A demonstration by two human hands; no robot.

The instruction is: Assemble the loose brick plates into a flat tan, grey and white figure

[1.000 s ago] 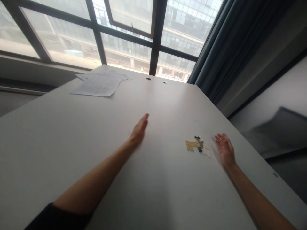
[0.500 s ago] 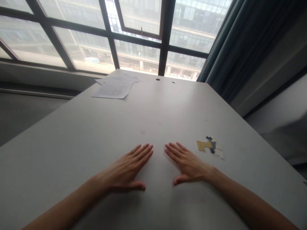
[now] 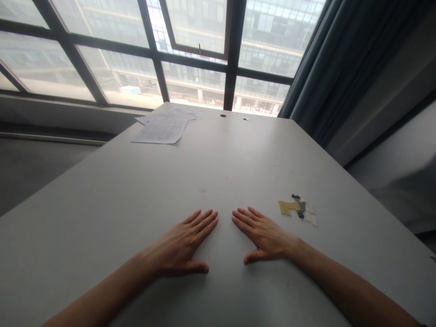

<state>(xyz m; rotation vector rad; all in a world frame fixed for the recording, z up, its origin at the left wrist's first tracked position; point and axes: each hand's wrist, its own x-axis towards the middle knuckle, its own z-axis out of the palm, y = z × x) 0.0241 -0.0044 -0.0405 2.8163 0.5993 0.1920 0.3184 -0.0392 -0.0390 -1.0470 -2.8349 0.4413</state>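
The left hand (image 3: 182, 245) and the right hand (image 3: 267, 236) lie palm down on the white tabletop (image 3: 136, 186). Each hand is flat, with its 4 fingers nearly side by side and its thumb out to the side. The 2 hands are near each other but do not touch, and their fingers point up and in toward the gap between them. Neither hand holds a thing. The little flat toy bricks (image 3: 296, 206) lie on the tabletop, just past the right hand and a bit to its right, not touching it. They are yellow, gray, black and white, and they sit close together in 1 small patch. Far off, some papers (image 3: 161, 127) overlap near the left back corner, by the big window (image 3: 194, 81). A dark blue curtain (image 3: 327, 81) hangs at the right.
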